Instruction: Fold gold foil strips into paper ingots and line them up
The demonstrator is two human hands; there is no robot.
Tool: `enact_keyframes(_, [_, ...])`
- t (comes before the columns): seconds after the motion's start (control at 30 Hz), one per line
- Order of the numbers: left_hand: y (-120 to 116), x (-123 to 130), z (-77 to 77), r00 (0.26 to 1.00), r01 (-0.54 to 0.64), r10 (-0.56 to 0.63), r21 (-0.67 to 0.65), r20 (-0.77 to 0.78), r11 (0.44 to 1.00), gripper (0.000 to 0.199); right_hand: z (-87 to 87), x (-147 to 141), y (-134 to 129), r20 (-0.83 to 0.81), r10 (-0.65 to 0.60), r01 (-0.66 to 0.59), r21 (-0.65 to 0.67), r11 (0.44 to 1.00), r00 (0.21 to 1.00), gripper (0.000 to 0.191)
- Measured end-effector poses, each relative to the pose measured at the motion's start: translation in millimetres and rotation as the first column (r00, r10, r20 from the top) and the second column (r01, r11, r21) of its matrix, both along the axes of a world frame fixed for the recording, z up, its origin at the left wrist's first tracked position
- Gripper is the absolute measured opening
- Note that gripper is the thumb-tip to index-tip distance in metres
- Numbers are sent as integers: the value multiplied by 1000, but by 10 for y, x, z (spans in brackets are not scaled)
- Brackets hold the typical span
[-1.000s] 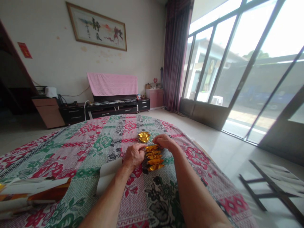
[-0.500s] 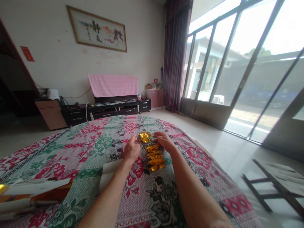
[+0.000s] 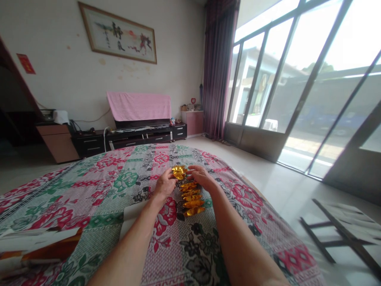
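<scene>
A shiny folded gold foil paper (image 3: pixel 179 172) is between my two hands, above the far end of a row of similar pieces. My left hand (image 3: pixel 165 183) grips its left edge, fingers curled and thumb pressed in. At its right edge, my right hand (image 3: pixel 201 177) pinches it with bent fingers. Just nearer to me, a row of folded gold pieces (image 3: pixel 193 203) lies close together on the flowered tablecloth (image 3: pixel 119 214). The fingertips of both hands are partly hidden by the foil's glare and small size.
White paper (image 3: pixel 128 214) lies beside my left forearm. A pile of gold and white paper sheets (image 3: pixel 38 248) is at the table's left front. A dark-framed stool (image 3: pixel 342 226) stands on the floor at right. Beyond the table are a low black cabinet (image 3: pixel 131 141) and glass doors (image 3: pixel 285 79).
My right hand has moved left to the foil's edge, and my left hand has closed in on the other side. The view has shifted slightly.
</scene>
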State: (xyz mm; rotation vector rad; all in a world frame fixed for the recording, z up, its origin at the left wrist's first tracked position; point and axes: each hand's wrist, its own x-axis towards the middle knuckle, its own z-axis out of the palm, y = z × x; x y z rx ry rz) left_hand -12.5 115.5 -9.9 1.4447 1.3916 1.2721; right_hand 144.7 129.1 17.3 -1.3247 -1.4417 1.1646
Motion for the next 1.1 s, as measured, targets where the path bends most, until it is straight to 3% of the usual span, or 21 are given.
enact_keyframes(0.23, [-20, -15, -18, 999, 26, -23, 71, -46, 997, 45, -24, 11, 14, -23, -5, 5, -5, 1000, 1000, 34])
enact_keyframes(0.53, [26, 15, -85, 972, -122, 150, 159, -182, 980, 39, -11, 4, -12, 57, 12, -14, 27, 1000, 998, 23])
enact_keyframes(0.87, [-124, 57, 66, 939, -89, 149, 199, -311, 976, 47, -27, 14, -6, 91, -2, -2, 40, 999, 996, 21])
enact_keyframes(1.1, [-185, 80, 105, 904, -58, 163, 264, -394, 963, 40, -43, 29, 31, 139, -50, 47, 25, 999, 989, 22])
